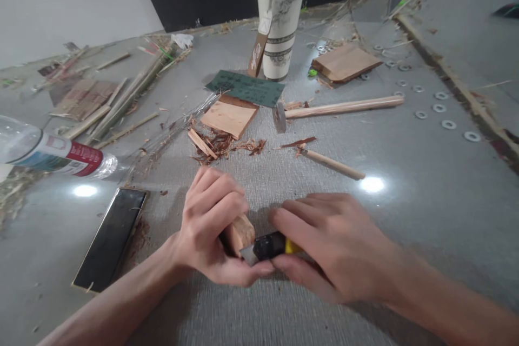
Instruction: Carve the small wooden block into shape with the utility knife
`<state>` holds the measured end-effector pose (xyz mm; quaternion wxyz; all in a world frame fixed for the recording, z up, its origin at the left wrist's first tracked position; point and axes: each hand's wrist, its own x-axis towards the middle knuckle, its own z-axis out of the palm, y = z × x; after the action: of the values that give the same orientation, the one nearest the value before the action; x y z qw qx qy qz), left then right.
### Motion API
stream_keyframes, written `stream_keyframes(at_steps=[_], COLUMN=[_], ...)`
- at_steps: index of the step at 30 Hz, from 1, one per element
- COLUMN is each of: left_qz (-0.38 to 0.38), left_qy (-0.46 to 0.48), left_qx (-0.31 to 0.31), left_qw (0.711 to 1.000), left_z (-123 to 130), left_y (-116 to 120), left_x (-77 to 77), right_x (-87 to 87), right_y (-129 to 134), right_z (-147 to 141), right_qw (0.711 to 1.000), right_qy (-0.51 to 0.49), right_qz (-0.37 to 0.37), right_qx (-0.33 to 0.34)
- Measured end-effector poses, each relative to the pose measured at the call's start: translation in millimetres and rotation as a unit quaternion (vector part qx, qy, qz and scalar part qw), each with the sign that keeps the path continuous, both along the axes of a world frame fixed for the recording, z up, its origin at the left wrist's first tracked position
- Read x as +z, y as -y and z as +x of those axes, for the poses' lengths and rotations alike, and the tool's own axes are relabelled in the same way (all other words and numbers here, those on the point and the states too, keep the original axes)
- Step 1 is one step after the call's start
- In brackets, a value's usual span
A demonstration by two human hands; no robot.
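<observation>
Worktop (421,211) beneath two gripping hands.
A white lidded cup (283,30) stands at twelve o'clock; the person's right hand (324,243) is at five o'clock, the left hand (211,221) at seven. A dark phone (111,240) lies at eight. The right hand grasps a black-and-yellow utility knife (270,246), pointing toward nine o'clock; the left clasps a wooden block (240,233), at six. The blade (248,253) is at the block's near end; whether it bites in cannot be told.
</observation>
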<state>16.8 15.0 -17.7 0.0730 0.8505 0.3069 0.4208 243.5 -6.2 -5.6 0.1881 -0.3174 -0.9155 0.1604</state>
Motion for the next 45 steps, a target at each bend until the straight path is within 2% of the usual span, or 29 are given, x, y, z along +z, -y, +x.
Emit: stream_keyframes(at_steps=[4,7,9,13,17,26,34,37,41,45], left_qz=[-0.037,-0.003,0.027,0.02,0.031,0.029,0.044,0.038,0.098,0.084], left_qy=[0.024,0.032,0.033,0.065,0.068,0.03,0.037,0.029,0.002,0.02], left_qx=[0.017,0.036,0.045,0.063,0.06,0.033,0.025,0.026,0.013,0.031], left_qw=[0.999,0.999,0.998,0.996,0.995,0.999,0.998,0.999,0.995,0.996], left_z=[1,4,5,6,7,6,1,3,8,10], left_y=[5,9,10,9,9,6,6,8,14,14], left_x=[-0.8,-0.5,-0.7,-5.1,-9.8,-4.9,-3.9,-0.9,0.4,-3.6], right_x=[4.4,10.0,13.1,13.4,6.9,1.3,5.0,7.2,8.8,7.4], right_y=[5,7,7,4,4,2,5,6,4,0], right_z=[-1,0,1,3,1,0,-1,-2,1,2], right_qw=[0.997,0.991,0.989,0.991,0.996,1.0,0.999,0.998,0.993,0.995], right_qy=[-0.01,-0.038,-0.056,-0.081,-0.05,-0.025,-0.021,-0.038,-0.058,-0.057], right_qz=[0.055,0.076,0.077,0.069,0.049,0.013,0.032,0.044,0.057,0.048], right_qx=[-0.053,-0.105,-0.117,-0.086,-0.047,0.01,0.008,-0.031,-0.085,-0.069])
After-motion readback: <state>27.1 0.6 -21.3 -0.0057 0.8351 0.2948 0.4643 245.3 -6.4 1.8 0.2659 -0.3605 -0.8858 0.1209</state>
